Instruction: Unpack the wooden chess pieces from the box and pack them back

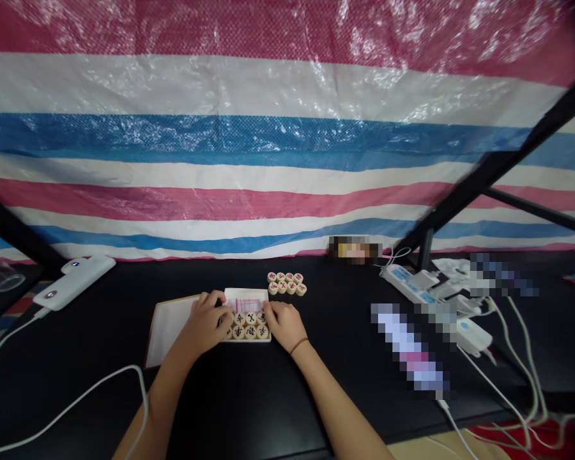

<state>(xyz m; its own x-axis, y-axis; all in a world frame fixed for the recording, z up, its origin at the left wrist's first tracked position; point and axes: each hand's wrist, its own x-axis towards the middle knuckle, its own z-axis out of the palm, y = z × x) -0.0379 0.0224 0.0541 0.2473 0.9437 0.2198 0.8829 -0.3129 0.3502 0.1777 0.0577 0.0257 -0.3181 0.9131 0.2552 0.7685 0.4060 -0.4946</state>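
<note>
A small white box (246,294) sits on the black table in front of me, holding round xiangqi pieces (250,331) with black characters in its nearer part. A clear sheet with pink lines (247,305) shows in its farther part. My left hand (211,322) is closed at the box's left side, fingers bent over the edge and covering some pieces. At the right side, my right hand (283,324) grips the wall with its thumb near the rim; its other fingers are partly hidden. Just beyond the box stand xiangqi pieces with red characters (286,282), in two rows.
A box lid (170,329) lies left of the white box, partly under my left arm. A white power bank (74,283) with a cable is at far left. Right are a blurred phone-like object (409,348), a power strip (409,284) and cables. Striped sheeting (268,147) hangs behind.
</note>
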